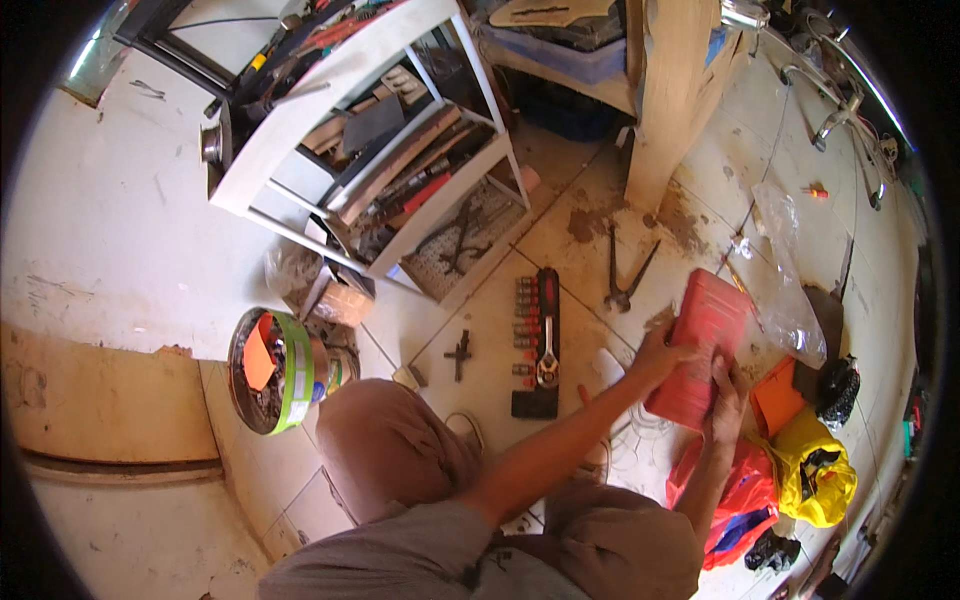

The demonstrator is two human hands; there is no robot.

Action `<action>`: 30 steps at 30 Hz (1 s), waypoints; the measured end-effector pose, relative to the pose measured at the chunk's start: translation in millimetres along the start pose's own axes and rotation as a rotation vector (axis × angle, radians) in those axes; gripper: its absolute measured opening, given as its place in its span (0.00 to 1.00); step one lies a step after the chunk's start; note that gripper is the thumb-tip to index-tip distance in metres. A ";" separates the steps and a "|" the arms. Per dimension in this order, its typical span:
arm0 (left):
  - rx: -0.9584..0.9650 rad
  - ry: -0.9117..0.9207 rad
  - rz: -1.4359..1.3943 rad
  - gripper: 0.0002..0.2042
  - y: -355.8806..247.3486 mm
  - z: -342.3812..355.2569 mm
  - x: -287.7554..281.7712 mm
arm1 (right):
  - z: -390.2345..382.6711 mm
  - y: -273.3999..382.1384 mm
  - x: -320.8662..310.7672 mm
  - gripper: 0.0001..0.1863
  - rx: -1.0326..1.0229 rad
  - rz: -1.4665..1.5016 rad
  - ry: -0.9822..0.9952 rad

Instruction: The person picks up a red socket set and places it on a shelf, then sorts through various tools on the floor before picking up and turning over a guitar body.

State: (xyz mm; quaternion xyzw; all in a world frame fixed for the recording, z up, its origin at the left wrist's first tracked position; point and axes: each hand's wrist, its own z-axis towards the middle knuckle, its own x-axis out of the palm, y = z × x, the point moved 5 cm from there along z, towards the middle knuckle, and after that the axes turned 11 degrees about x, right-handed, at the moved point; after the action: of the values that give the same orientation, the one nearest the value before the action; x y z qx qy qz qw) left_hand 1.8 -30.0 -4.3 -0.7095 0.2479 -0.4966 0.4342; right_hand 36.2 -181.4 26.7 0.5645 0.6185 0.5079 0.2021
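One left hand, fingers partly closed, is gripping the left side of a red case; the right hand, also partly closed, is clasping its near right edge. Pincers are lying beyond the left hand, a socket set is resting left of both hands, and a yellow bag is sitting to their right.

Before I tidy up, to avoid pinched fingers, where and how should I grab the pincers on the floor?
Probably by one handle of the pincers, reaching down from above, past their head: they lie flat, handles spread apart and pointing away from you.
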 end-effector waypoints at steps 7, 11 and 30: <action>-0.194 0.060 -0.069 0.29 -53.0 -5.5 -61.8 | -3.5 -31.1 50.6 0.39 0.161 0.131 0.199; -0.175 0.026 0.157 0.27 -85.1 1.2 -125.7 | 13.4 -68.4 96.7 0.36 0.221 0.220 0.254; 0.227 -0.884 0.484 0.34 -117.2 -100.1 -383.6 | 69.5 -146.1 263.2 0.39 0.351 -0.024 0.483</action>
State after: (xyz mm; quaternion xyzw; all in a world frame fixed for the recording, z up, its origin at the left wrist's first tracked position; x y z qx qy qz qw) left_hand -246.8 291.9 -78.0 -0.7223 0.1423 -0.0585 0.6742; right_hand -52.5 106.6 -41.4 0.4462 0.7336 0.5106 -0.0455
